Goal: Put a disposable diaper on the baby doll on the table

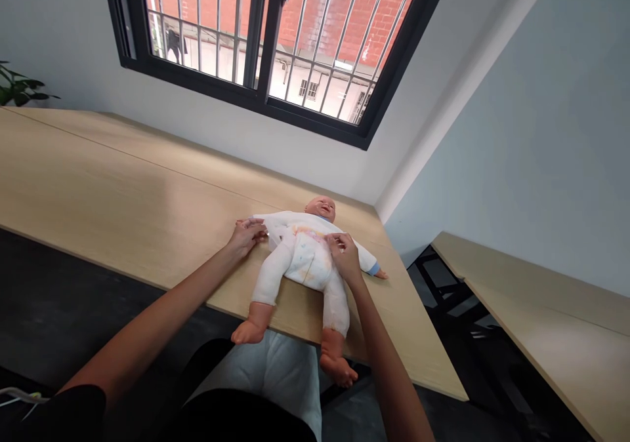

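A baby doll (308,252) is laid on its back on a wooden table (123,166), with the head set toward the far side and the feet extended past the near edge; the left hand (247,237) is placed at the doll's side, and the right hand (343,257) over its middle; a barred window (315,35) is set in the wall (73,55) behind the table; a potted plant (20,86) is placed beyond the table's far left corner; a second table (531,317) is positioned off to the right.

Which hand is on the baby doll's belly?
The person's right hand, on the front of the doll's white suit; the left hand sits out at its sleeve instead.
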{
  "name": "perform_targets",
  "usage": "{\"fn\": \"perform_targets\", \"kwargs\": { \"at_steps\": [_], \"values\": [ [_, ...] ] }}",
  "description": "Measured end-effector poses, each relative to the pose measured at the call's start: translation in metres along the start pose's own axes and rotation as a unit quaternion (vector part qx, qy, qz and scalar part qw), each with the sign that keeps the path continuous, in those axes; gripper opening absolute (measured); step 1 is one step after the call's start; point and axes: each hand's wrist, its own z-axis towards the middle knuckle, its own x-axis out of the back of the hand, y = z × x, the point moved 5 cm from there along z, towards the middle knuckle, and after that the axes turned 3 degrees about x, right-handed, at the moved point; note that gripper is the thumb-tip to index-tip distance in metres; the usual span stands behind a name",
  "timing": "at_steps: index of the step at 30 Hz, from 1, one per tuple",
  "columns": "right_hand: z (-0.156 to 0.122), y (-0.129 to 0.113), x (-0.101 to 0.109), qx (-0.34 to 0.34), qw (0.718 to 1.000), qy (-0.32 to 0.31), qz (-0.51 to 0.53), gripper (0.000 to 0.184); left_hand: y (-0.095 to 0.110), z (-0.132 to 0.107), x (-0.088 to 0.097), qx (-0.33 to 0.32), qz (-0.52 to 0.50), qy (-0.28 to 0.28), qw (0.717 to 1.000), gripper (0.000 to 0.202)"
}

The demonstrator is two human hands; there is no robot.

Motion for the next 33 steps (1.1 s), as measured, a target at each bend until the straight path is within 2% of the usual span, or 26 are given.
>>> {"fn": "perform_targets", "kwargs": {
  "at_steps": [2,5,7,8,10,11,14,18,23,25,28,33],
  "values": [
    [0.012,-0.019,-0.011,0.043,0.999,-0.011,-0.009,0.031,0.002,-0.001,-0.001,-0.008,0.01,-0.006,1.0,0.032],
    [0.024,-0.054,-0.049,0.106,0.988,-0.1,-0.046,0.023,0.006,-0.003,-0.006,-0.027,0.019,-0.023,0.999,0.04],
    [0.027,-0.072,-0.081,0.118,0.969,-0.176,-0.123,0.023,0.009,-0.005,-0.009,-0.039,0.024,-0.034,0.998,0.045],
    [0.027,-0.077,-0.095,0.119,0.957,-0.208,-0.161,0.028,0.011,-0.006,-0.011,-0.045,0.027,-0.04,0.998,0.047],
    [0.029,-0.082,-0.116,0.116,0.938,-0.249,-0.212,0.034,0.013,-0.008,-0.014,-0.053,0.034,-0.049,0.997,0.049],
    [0.031,-0.082,-0.122,0.111,0.935,-0.254,-0.221,0.03,0.015,-0.009,-0.015,-0.056,0.038,-0.054,0.996,0.05],
    [0.038,-0.073,-0.12,0.081,0.951,-0.212,-0.211,0.013,0.018,-0.012,-0.018,-0.062,0.044,-0.063,0.995,0.048],
    [0.043,-0.051,-0.098,0.022,0.975,-0.125,-0.184,0.014,0.018,-0.016,-0.021,-0.057,0.04,-0.07,0.995,0.049],
    [0.041,-0.033,-0.083,-0.038,0.984,-0.067,-0.163,0.015,0.018,-0.014,-0.018,-0.046,0.019,-0.072,0.996,0.049],
    [0.041,-0.031,-0.084,-0.035,0.978,-0.083,-0.19,0.017,0.02,-0.01,-0.013,-0.055,0.002,-0.061,0.997,0.047],
    [0.04,-0.034,-0.091,-0.006,0.962,-0.141,-0.234,0.02,0.024,-0.004,-0.008,-0.057,-0.022,-0.057,0.997,0.046],
    [0.033,-0.043,-0.114,0.055,0.909,-0.269,-0.315,0.025,0.023,-0.004,-0.011,-0.019,-0.039,-0.093,0.995,0.048]
  ]
}}
